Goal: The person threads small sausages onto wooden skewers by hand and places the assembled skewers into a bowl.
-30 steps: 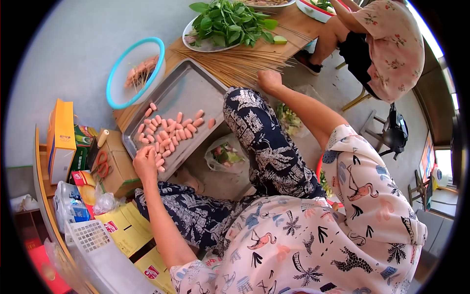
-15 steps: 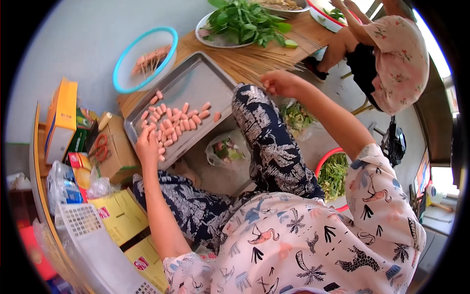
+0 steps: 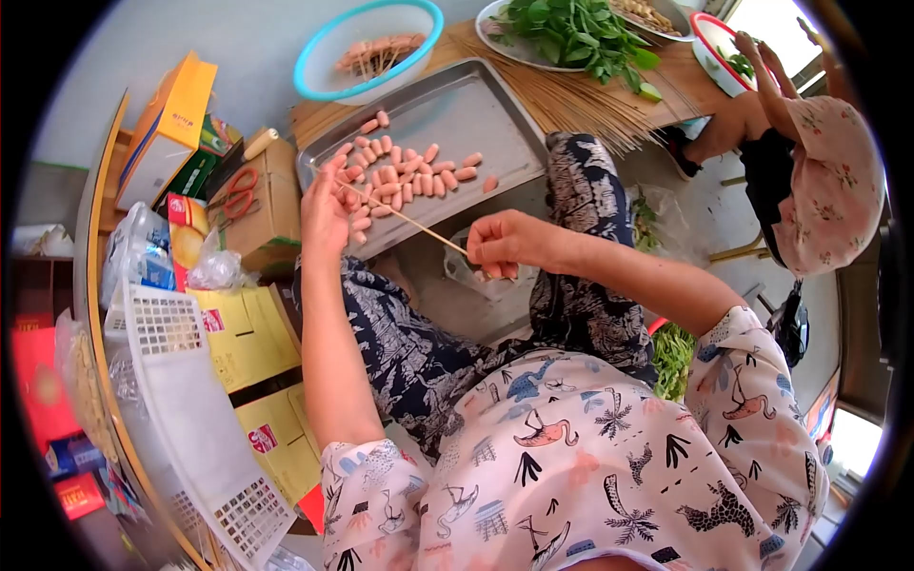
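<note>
A thin wooden skewer (image 3: 411, 221) slants between my two hands, over the near edge of the metal tray (image 3: 466, 105). My right hand (image 3: 502, 244) is closed on its lower end. At its upper end is my left hand (image 3: 330, 205), fingers bent together at the tray's left side; a small sausage seems to be between the fingertips, partly hidden. Many small pink sausages (image 3: 407, 181) lie loose in the tray. Behind the tray, more skewers (image 3: 581, 105) are spread on the wooden table (image 3: 681, 71).
A blue-rimmed bowl (image 3: 314, 81) holds skewered sausages. Leafy greens (image 3: 571, 33) lie on a plate. Red scissors (image 3: 241, 193) and a wooden-handled knife (image 3: 259, 143) rest by a cardboard box (image 3: 271, 214). Another person (image 3: 833, 181) sits at the right.
My right hand has moved from the skewers on the table to in front of the tray, now with a skewer. My left hand has stayed by the sausages. The view has shifted.
</note>
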`<move>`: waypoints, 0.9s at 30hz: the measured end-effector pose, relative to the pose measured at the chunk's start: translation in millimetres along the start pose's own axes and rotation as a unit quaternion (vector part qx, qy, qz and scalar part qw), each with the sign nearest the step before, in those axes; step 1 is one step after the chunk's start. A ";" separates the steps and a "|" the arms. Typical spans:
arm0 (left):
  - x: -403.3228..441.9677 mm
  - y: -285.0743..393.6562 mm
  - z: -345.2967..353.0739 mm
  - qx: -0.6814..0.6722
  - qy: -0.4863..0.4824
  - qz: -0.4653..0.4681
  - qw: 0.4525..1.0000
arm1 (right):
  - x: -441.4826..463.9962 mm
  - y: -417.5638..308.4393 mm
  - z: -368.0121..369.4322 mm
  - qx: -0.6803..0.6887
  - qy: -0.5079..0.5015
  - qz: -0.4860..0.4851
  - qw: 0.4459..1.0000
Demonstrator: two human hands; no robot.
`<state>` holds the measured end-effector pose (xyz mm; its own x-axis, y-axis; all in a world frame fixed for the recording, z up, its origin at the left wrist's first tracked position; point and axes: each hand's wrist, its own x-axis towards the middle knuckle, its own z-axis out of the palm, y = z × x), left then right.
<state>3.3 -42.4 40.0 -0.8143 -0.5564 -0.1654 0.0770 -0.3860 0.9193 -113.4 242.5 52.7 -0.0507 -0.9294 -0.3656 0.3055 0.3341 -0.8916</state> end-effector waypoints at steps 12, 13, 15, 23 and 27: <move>-4.0 -6.1 12.6 0.042 -0.080 -0.062 0.994 | 56.7 -22.7 -2.7 -0.120 -0.019 -0.088 0.989; -4.5 -6.3 17.6 0.049 -0.103 -0.077 0.990 | 62.0 -21.5 -3.6 -0.117 -0.019 -0.090 0.989; -2.9 -8.0 23.4 0.060 -0.124 -0.086 0.987 | 71.9 -16.6 -7.6 -0.100 -0.022 -0.088 0.991; 44.1 -53.0 7.6 0.372 -0.041 -0.056 0.926 | 73.8 -28.9 -66.7 0.074 0.186 -0.146 0.969; 68.9 -82.4 36.4 0.575 -0.086 0.197 0.789 | 67.8 -35.7 -75.7 0.110 0.211 -0.155 0.959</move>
<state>-80.1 -22.2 -34.1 -0.9310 -0.3209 0.1739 -0.1496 0.7702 0.6200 -199.7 179.4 39.5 -0.5379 -0.8166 -0.2094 0.4047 -0.0322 -0.9139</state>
